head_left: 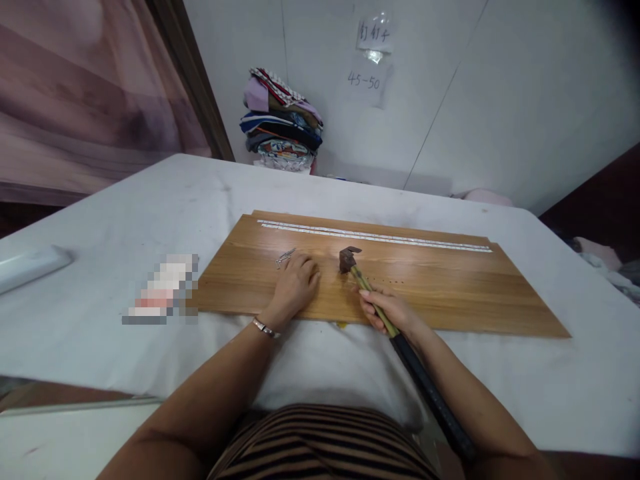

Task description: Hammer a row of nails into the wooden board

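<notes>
The rusty claw hammer with a yellow-and-black handle (415, 363) sits in the right hand's (400, 311) closed grip, head over the brown wooden board (475, 293); whether they touch is unclear from here. The left hand (296, 283) partly hides slim silvery nails (285, 258); I can't tell whether it pinches any. White cloth (150, 227) spreads past the board's edges.

"Anything readable?"
"On the wall (440, 60), the lower sheet (366, 83) says '45-50'; the upper sheet (374, 33) bears handwritten Chinese characters, seemingly 钉钉子."
"And the strips (340, 234) on the board (465, 300)?"
"Their marks are too small to read."
</notes>
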`<state>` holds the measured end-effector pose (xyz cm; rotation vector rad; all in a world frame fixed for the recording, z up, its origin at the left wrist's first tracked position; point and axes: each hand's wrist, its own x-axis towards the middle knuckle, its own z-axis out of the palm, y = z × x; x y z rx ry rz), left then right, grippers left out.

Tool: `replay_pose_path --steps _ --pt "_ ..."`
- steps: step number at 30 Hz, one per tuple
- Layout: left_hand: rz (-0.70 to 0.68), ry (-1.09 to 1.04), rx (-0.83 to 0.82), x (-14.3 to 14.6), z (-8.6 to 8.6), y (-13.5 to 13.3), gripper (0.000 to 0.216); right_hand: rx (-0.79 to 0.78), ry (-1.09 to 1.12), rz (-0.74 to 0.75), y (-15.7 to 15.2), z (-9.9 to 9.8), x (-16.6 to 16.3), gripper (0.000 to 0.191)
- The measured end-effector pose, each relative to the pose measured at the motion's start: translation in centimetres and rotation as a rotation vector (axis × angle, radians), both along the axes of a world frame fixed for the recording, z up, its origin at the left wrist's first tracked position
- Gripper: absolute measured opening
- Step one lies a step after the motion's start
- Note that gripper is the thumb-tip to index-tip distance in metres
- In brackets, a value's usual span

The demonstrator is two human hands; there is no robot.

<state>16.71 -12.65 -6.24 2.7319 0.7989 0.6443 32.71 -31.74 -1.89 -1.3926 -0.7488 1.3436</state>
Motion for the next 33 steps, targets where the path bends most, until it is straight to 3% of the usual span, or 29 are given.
replay_pose_path --steps 21,33 --pt "0.007 0.0 -0.01 0.0 -0.01 -0.06 0.019 0.001 0.048 -0.046 0.05 0.04 -0.13 0.042" --pt "0.004 -0.015 -0.01 0.01 -0.3 0.03 0.02 -0.012 0.013 -0.001 0.08 0.04 -0.07 0.037"
